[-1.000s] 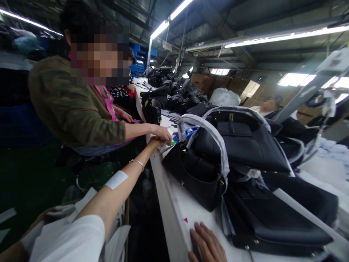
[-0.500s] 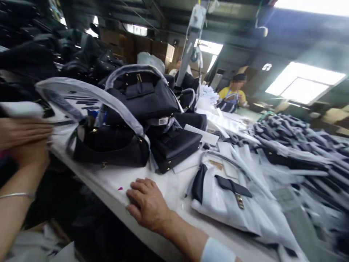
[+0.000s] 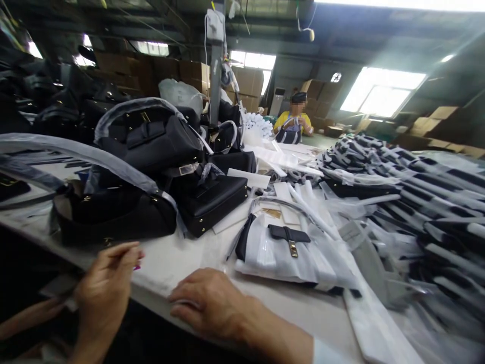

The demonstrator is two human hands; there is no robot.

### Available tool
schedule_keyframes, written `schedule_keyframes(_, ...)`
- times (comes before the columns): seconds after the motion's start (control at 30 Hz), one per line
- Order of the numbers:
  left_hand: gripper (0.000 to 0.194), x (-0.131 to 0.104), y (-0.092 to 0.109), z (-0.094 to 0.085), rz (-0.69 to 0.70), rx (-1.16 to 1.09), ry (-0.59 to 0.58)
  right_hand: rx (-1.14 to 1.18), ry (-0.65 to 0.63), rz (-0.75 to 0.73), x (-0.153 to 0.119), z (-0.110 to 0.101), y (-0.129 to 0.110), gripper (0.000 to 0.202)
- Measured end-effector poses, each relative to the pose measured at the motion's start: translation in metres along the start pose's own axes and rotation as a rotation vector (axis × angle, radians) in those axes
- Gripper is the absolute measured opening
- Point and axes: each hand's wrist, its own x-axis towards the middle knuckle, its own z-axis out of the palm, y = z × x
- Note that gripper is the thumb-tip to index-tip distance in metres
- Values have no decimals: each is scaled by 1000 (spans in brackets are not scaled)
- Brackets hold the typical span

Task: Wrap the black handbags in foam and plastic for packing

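My left hand (image 3: 108,285) is raised at the table's front edge, thumb and fingers pinched on a small pink piece (image 3: 138,260). To its right, my right hand (image 3: 206,301) rests low over the edge with its fingers curled together; anything under them is hidden. Beyond my left hand lies a black handbag (image 3: 117,215) with a plastic-wrapped handle. Another black bag (image 3: 151,141) sits behind it, and a boxy black bag (image 3: 212,202) stands to the right. A bag in white wrapping (image 3: 273,253), with a dark flap and gold clasp, lies beyond my right hand.
A large heap of wrapped straps (image 3: 413,187) covers the right side. Another person (image 3: 293,121) in yellow sits across the table holding a striped bag. At the lower left, part of another person's arm (image 3: 30,318) shows. White table edge (image 3: 151,288) runs diagonally.
The view has turned right. My left hand has come away from the other person's hand, toward my right hand, with the pink piece. My right hand's fingers have curled; the pink scrap beside them is gone.
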Motion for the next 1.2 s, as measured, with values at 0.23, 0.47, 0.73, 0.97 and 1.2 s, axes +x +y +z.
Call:
schedule_keyframes(0.23, 20, -59, 81, 105, 629, -66, -606, -299, 446, 426, -142, -114, 24, 24)
schedule_keyframes(0.47, 29, -72, 123, 210, 1000, 512, -961, -523, 248, 691, -193, -121, 70, 48)
schedule_keyframes(0.73, 50, -46, 107, 266, 1039, 616, -1067, -543, 141, 795, -193, -91, 71, 50)
schedule_keyframes(0.97, 52, -36, 103, 268, 1032, 570, -1082, -384, 120, 831, -189, -116, 70, 50)
schedule_keyframes(1.2, 51, -36, 97, 264, 948, 549, -1087, -488, -8, 852, -173, -172, 120, 41)
